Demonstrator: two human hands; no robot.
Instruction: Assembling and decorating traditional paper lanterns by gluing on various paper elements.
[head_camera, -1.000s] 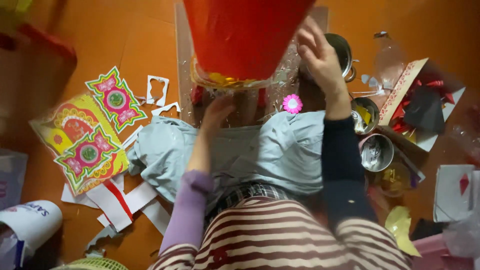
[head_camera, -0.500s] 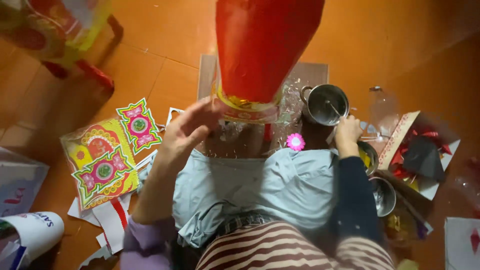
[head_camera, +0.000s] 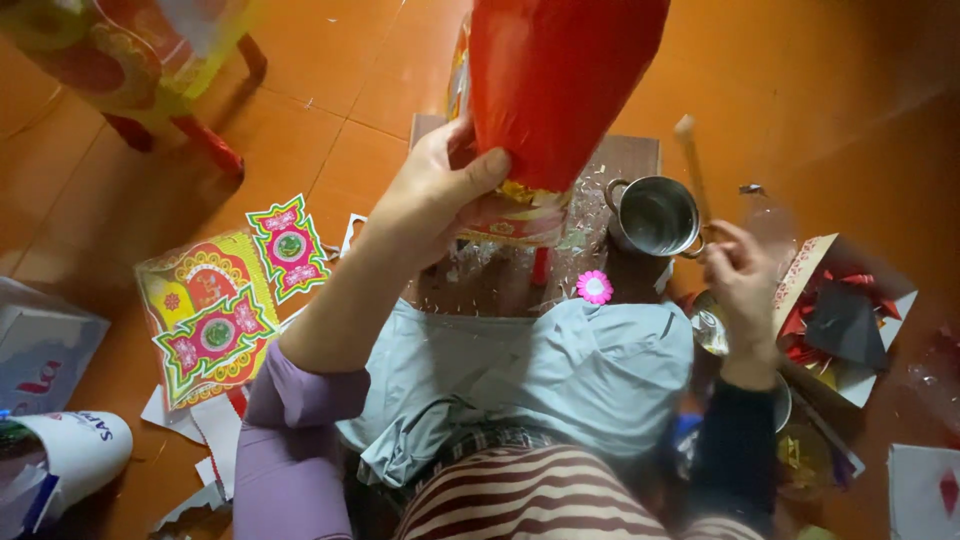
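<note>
The orange tiled floor (head_camera: 850, 90) takes up pretty much the whole view, and the person sits on it with a pale blue cloth (head_camera: 560, 380) spread over the lap. Biggest thing in play is the red paper lantern (head_camera: 560, 80), held up in the air right in front of the camera, above a low wooden board (head_camera: 630, 160) that's littered with shiny foil scraps. The left hand (head_camera: 435, 195) has it by the lower end, near the gold trimmed band; the grip is wrapped around it, thumb pressed on the front and the rest of the fingers behind.

Off to the left on the floor there's a stack of bright printed paper cutouts (head_camera: 215, 310) in yellow, pink and green, with white paper offcuts (head_camera: 215, 430) below them. On the right sits an open cardboard box (head_camera: 850, 320) with red and dark paper bits in it.

A small steel pot (head_camera: 657, 215) stands on the board just right of the lantern. The right hand (head_camera: 745, 285) is beside it, grip pinched around a thin wooden stick (head_camera: 692, 165) that points up and is blurry. Smallest thing: a pink paper flower (head_camera: 594, 287) at the edge of the cloth.
</note>
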